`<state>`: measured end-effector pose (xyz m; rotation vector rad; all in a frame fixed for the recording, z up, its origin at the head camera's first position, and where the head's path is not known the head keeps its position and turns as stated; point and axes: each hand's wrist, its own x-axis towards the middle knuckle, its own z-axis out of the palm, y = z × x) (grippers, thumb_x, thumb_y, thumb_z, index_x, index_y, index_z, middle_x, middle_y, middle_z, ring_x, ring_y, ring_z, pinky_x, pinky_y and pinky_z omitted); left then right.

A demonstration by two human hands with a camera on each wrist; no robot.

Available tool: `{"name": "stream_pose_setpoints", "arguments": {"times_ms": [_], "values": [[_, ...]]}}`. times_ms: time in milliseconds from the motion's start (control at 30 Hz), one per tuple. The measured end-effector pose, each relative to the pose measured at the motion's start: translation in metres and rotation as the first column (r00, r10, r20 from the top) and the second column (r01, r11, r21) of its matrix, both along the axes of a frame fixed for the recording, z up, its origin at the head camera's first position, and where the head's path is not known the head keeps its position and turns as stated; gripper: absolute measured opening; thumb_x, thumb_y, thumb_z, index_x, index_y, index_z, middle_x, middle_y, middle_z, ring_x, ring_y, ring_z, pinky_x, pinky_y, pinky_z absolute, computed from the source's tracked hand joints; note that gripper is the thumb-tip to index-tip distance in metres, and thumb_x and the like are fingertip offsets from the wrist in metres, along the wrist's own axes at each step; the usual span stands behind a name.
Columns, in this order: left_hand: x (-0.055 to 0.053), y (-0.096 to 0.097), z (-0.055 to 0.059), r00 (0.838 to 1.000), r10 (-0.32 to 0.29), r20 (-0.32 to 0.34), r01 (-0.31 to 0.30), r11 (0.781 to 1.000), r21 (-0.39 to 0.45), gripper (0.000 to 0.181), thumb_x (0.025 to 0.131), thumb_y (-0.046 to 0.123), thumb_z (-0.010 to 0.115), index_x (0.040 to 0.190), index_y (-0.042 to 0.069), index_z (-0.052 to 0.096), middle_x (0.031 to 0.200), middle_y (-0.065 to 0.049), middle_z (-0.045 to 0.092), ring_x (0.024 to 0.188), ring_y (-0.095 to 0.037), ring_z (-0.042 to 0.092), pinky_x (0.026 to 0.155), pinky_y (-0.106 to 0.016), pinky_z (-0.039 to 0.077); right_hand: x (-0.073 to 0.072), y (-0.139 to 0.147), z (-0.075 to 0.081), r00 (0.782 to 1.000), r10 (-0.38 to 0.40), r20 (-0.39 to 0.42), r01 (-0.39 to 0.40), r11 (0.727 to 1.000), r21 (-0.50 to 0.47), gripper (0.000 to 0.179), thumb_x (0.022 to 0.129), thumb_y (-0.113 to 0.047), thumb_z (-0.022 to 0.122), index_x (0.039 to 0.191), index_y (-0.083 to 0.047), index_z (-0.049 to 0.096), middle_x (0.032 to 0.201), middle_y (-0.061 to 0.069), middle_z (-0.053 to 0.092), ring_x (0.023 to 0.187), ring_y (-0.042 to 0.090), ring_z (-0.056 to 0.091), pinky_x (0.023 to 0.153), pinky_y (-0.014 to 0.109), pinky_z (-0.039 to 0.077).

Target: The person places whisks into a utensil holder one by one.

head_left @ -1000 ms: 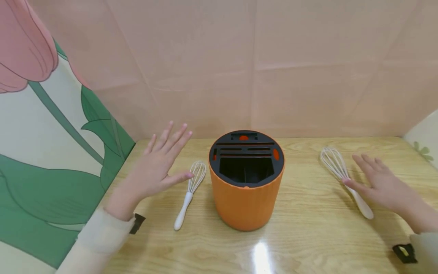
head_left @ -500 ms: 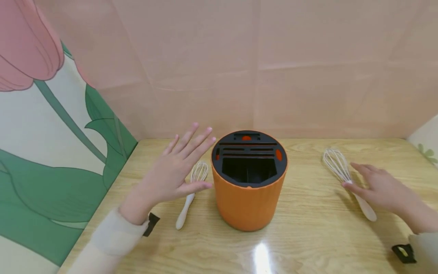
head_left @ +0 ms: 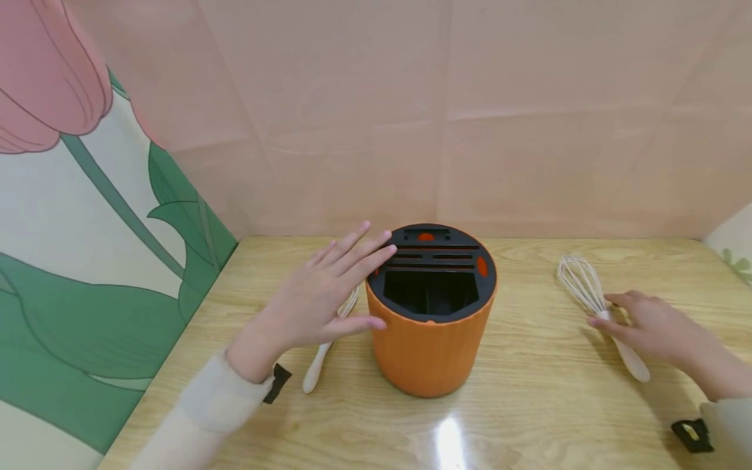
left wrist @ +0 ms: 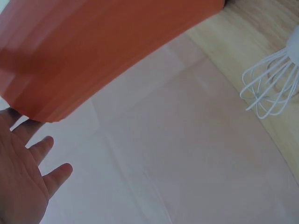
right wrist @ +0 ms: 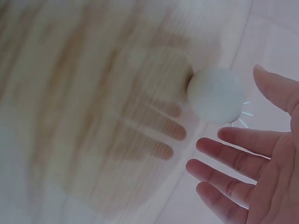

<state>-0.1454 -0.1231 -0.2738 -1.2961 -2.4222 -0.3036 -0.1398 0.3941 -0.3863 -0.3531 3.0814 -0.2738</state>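
An orange round utensil holder [head_left: 431,359] with a black slotted top stands mid-table. My left hand [head_left: 320,297], fingers spread and straight, is at its left rim; in the left wrist view some fingertips meet the orange wall [left wrist: 93,51], though firm contact is unclear. Partly behind that hand lies a white-handled whisk [head_left: 316,372], its wire loops also showing in the left wrist view. On the right lies a second whisk [head_left: 632,363]. Over its handle hovers my right hand [head_left: 660,329], thumb and fingers on either side. The right wrist view shows the handle end [right wrist: 215,95] with the fingers extended, not curled round it.
The light wooden table [head_left: 529,405] meets a pinkish backdrop [head_left: 352,130] behind. A tulip-patterned panel [head_left: 88,326] borders the left side, and a pale panel [head_left: 734,241] stands at the far right. A black strap piece [head_left: 693,435] hangs by the right sleeve.
My left hand has moved right, from above the left whisk to the holder's rim. My right hand has lowered toward the right whisk's handle. Both whisks lie where they were.
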Motion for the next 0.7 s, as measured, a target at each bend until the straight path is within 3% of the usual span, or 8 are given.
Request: {"name": "stream_pose_setpoints", "arguments": {"times_ms": [133, 267, 433, 533, 700], "values": [[0.0003, 0.0022, -0.0001, 1.0, -0.014, 0.024, 0.014, 1.0, 0.004, 0.088, 0.091, 0.078, 0.028, 0.159, 0.022, 0.023, 0.166, 0.004, 0.022, 0.157, -0.021, 0.009, 0.117, -0.06, 0.032, -0.002, 0.0006, -0.0015, 1.0, 0.018, -0.002, -0.018, 0.999, -0.031, 0.064, 0.095, -0.037, 0.066, 0.123, 0.019, 0.056, 0.106, 0.035, 0.065, 0.085, 0.045, 0.066, 0.072, 0.058, 0.053], [0.0003, 0.0038, -0.0003, 0.999, -0.025, 0.023, 0.025, 1.0, 0.002, 0.088, 0.091, 0.077, 0.028, 0.159, 0.022, 0.023, 0.166, 0.004, 0.024, 0.156, -0.021, 0.013, 0.116, -0.057, 0.034, -0.0041, 0.0037, -0.003, 0.999, 0.018, 0.039, -0.017, 0.999, -0.031, 0.066, 0.094, -0.036, 0.068, 0.124, 0.021, 0.054, 0.099, 0.025, 0.069, 0.073, 0.02, 0.062, 0.063, 0.041, 0.053], [-0.0004, 0.0044, -0.0014, 0.999, -0.043, 0.026, 0.043, 0.999, 0.006, 0.087, 0.092, 0.076, 0.029, 0.159, 0.02, 0.024, 0.165, 0.003, 0.026, 0.155, -0.023, 0.016, 0.115, -0.055, 0.037, -0.0057, 0.0059, -0.0034, 0.998, 0.024, 0.063, -0.022, 0.999, -0.039, 0.065, 0.092, -0.032, 0.071, 0.123, 0.022, 0.053, 0.089, 0.014, 0.068, 0.073, 0.019, 0.063, 0.061, 0.037, 0.053], [-0.0008, 0.0048, -0.0018, 0.998, -0.048, 0.027, 0.048, 0.999, 0.009, 0.087, 0.092, 0.075, 0.029, 0.159, 0.02, 0.025, 0.165, 0.002, 0.026, 0.156, -0.021, 0.016, 0.115, -0.054, 0.038, -0.0062, 0.0049, -0.0026, 0.997, 0.026, 0.068, -0.023, 0.999, -0.039, 0.053, 0.092, -0.029, 0.072, 0.116, 0.016, 0.06, 0.082, 0.002, 0.065, 0.071, 0.015, 0.061, 0.059, 0.032, 0.05], [-0.0012, 0.0054, -0.002, 0.999, -0.044, 0.025, 0.044, 0.999, 0.006, 0.086, 0.092, 0.075, 0.03, 0.158, 0.02, 0.025, 0.165, 0.003, 0.026, 0.156, -0.02, 0.015, 0.115, -0.054, 0.038, -0.0071, 0.0042, 0.0013, 0.996, 0.007, 0.092, -0.005, 1.0, -0.021, 0.049, 0.093, -0.03, 0.07, 0.111, 0.014, 0.062, 0.079, 0.001, 0.065, 0.066, 0.011, 0.055, 0.056, 0.03, 0.046]]}}
